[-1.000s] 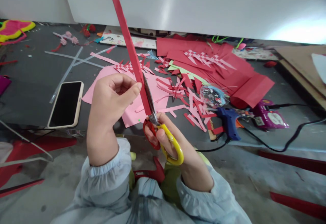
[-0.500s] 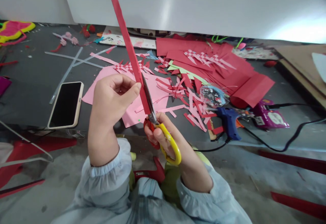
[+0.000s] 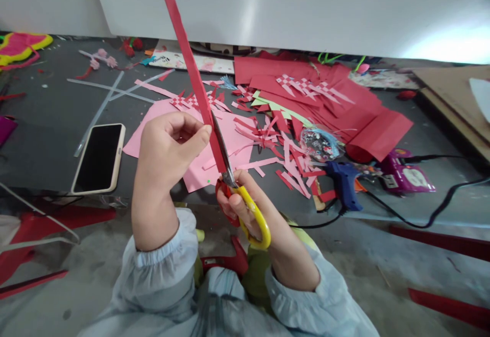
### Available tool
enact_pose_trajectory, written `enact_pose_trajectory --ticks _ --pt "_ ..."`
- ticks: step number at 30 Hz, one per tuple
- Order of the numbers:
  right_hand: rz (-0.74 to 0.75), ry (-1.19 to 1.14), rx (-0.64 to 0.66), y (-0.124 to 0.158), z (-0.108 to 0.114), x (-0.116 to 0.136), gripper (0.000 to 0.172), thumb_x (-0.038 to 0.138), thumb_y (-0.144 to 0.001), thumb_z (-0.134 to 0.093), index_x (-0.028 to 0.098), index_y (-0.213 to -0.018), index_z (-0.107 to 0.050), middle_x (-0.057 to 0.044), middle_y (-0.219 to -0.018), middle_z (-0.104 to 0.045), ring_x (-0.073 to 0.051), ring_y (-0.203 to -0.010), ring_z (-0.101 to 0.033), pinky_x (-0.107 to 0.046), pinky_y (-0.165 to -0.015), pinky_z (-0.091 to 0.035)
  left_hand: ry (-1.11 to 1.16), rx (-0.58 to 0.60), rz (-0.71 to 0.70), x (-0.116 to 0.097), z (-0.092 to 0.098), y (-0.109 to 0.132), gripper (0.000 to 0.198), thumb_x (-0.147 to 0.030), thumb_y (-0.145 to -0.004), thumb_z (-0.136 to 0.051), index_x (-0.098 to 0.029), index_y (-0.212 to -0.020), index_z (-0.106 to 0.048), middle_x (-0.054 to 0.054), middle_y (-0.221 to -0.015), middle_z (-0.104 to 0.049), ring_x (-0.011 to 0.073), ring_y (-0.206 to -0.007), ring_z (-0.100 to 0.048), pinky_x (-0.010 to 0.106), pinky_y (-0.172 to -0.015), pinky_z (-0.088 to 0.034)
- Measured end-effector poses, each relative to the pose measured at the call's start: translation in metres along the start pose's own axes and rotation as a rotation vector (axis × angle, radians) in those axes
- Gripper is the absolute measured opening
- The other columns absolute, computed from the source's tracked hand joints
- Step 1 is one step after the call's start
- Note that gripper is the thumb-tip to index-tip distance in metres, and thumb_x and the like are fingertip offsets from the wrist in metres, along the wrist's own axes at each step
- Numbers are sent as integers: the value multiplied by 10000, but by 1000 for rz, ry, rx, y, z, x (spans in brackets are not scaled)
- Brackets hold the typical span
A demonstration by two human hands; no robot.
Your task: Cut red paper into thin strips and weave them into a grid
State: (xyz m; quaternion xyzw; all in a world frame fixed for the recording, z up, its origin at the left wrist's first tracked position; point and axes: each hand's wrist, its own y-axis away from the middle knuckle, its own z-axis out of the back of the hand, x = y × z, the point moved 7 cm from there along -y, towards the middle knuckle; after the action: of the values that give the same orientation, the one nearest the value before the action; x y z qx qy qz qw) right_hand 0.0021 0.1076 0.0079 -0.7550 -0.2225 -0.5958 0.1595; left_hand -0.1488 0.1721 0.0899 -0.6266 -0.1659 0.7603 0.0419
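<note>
My left hand (image 3: 168, 148) pinches a long red paper strip (image 3: 190, 61) between thumb and fingers. The strip slants up and to the left, its lower end lying along the scissor blades. In my right hand (image 3: 245, 199) is a pair of scissors (image 3: 255, 217) with one yellow and one red handle, the blades pointing up and left beside the strip. Whether the blades are biting into the paper I cannot tell. Beneath the hands lies a pink paper sheet (image 3: 195, 173). Woven red-and-pink checked pieces (image 3: 191, 102) rest at its far edge.
Red and pink paper scraps (image 3: 293, 166) are strewn to the right, before a pile of red sheets (image 3: 325, 97). A blue glue gun (image 3: 342, 184) with a black cord is at the near edge. On the left are a phone (image 3: 98, 158) and clear glue sticks (image 3: 99, 110).
The strip's top has tilted very slightly left, and the scissors have shifted a touch with it. Both hands keep their holds.
</note>
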Motion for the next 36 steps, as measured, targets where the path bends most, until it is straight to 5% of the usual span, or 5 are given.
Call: enact_pose_trajectory --ticks 36 --pt "20 65 -14 -2 9 -8 357 526 -892 -620 249 -967 -408 46 -763 -528 -62 -530 -374 -202 -461 -302 18 15 -10 -1 1 1 184 -316 -717 -809 -235 -641 -662 -10 -570 -595 128 -471 -491 303 -416 -403"
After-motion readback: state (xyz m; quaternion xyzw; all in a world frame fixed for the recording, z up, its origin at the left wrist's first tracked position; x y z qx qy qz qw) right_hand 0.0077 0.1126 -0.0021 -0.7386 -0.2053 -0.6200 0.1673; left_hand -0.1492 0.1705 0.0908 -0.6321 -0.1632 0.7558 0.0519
